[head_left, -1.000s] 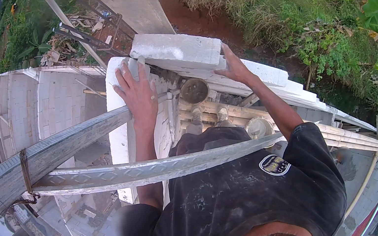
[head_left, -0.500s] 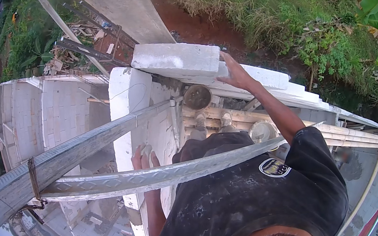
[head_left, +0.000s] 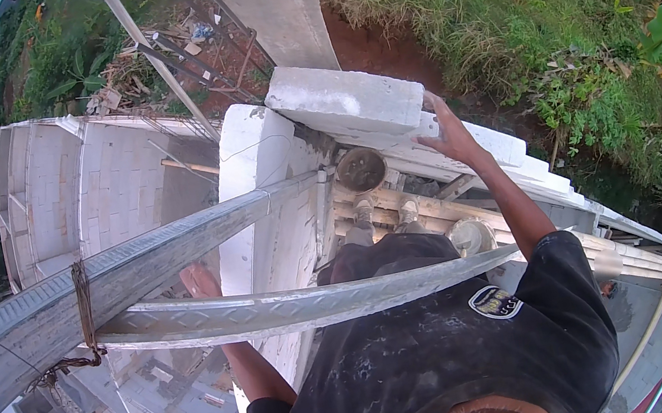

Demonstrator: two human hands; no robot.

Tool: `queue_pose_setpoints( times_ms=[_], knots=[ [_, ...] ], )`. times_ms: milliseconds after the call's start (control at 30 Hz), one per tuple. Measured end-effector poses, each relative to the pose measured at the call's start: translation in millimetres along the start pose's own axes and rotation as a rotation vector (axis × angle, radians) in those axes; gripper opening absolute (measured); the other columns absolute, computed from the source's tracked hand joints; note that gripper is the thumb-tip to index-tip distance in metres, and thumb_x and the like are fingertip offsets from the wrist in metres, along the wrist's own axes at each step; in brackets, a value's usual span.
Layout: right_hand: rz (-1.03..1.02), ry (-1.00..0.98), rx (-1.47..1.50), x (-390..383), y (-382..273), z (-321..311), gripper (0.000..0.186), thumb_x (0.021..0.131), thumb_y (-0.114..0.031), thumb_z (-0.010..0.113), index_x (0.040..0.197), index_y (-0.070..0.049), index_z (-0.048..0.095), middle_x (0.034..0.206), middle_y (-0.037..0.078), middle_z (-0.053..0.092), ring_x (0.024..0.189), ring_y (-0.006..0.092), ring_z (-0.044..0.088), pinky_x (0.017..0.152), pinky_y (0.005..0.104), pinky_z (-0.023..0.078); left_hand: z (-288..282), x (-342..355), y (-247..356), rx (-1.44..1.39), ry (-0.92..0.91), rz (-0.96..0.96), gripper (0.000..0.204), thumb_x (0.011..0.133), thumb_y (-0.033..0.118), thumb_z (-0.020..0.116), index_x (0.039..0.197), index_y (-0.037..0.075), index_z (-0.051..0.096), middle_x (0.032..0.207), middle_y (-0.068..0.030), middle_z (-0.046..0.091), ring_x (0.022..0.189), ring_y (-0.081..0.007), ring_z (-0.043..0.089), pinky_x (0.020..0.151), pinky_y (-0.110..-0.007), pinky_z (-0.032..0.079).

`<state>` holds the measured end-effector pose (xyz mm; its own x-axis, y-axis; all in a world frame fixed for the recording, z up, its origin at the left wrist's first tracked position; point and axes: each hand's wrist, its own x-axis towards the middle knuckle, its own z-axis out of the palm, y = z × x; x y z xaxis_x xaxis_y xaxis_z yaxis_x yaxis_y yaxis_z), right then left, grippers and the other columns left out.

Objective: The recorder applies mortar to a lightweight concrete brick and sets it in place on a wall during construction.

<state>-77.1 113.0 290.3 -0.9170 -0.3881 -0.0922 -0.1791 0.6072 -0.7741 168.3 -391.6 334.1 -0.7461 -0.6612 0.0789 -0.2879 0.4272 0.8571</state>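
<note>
A thick white block lies along the top of the far wall, meeting the left wall at a corner. My right hand is at its right end, fingers and thumb spread; whether they touch the block is hard to tell. My left hand is left of the white left wall, past its outer face. Its fingers look stretched out, with nothing visible in them. A curved metal channel crosses in front and hides the rest of that hand.
A second metal beam slants in from the left, tied with rusty wire. Below, a round bucket and a pale bucket stand by bamboo poles near my feet. Lower block roofs or floors lie left; a grassy slope lies right.
My left hand has left the left wall, where a greyish lump showed at its fingers, and moved out past the outer face. My right hand stays at the block's end. The whole view has shifted.
</note>
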Motion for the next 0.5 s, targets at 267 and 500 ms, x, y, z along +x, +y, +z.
queue_pose_setpoints(
  times_ms=[267,500],
  knots=[
    [0.145,0.030,0.029,-33.7,11.0,-22.7,0.078,0.080,-0.022,0.077,0.145,-0.013,0.034,0.143,0.016,0.041,0.132,0.0324,0.043,0.107,0.0447,0.042,-73.6,43.8,-22.9,0.312,-0.129,0.089,0.071,0.097,0.058,0.047,0.142,0.003,0.044,0.142,-0.0181,0.046,0.130,-0.0308,0.043,0.108,-0.044,0.034],
    [0.171,0.015,0.009,-48.9,20.6,-36.3,0.069,0.082,-0.018,0.076,0.141,-0.016,0.041,0.141,0.014,0.041,0.130,0.0333,0.044,0.104,0.0491,0.045,-41.2,37.3,-19.8,0.253,-0.086,-0.034,0.072,0.095,0.058,0.049,0.141,0.003,0.045,0.137,-0.0189,0.048,0.126,-0.0312,0.046,0.105,-0.043,0.035]
  ],
)
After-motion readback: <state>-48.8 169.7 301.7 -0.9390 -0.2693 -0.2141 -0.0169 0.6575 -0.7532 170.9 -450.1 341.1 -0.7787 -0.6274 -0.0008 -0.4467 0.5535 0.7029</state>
